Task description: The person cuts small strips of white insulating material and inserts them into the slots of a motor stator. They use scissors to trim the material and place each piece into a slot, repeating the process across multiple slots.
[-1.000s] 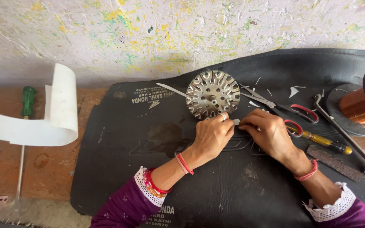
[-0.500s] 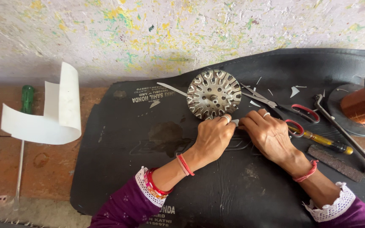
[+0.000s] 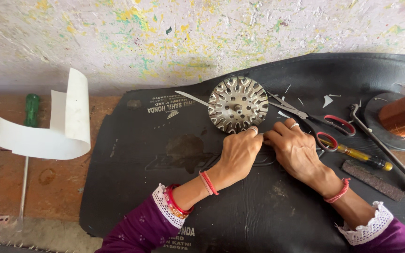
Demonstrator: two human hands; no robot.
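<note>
Both hands meet on a black mat [image 3: 132,154] spread over the desk [image 3: 48,187], just below a round slotted metal core [image 3: 238,104] that lies flat near the mat's upper middle. The left hand [image 3: 240,152] has its fingers curled with the tips pressed toward the right hand [image 3: 296,150], and the two pinch together at a small pale strip [image 3: 261,135] between them; the strip is too small to tell more, and how tightly each grip closes on it cannot be made out. The left fingertips lie just beside the core's lower rim, touching or almost so. Right of the core, scissors with red handles [image 3: 315,119] lie open on the mat, close to the right hand's knuckles. A yellow-handled screwdriver [image 3: 357,155] lies just beyond the right wrist, with a dark flat block [image 3: 366,174] below it and a bent metal rod [image 3: 380,145] running past both. A spool of copper wire [image 3: 399,117] sits at the right edge. Well apart on the left, a curled white sheet [image 3: 57,126] rests on the desk beside a green-handled screwdriver [image 3: 31,110].
</note>
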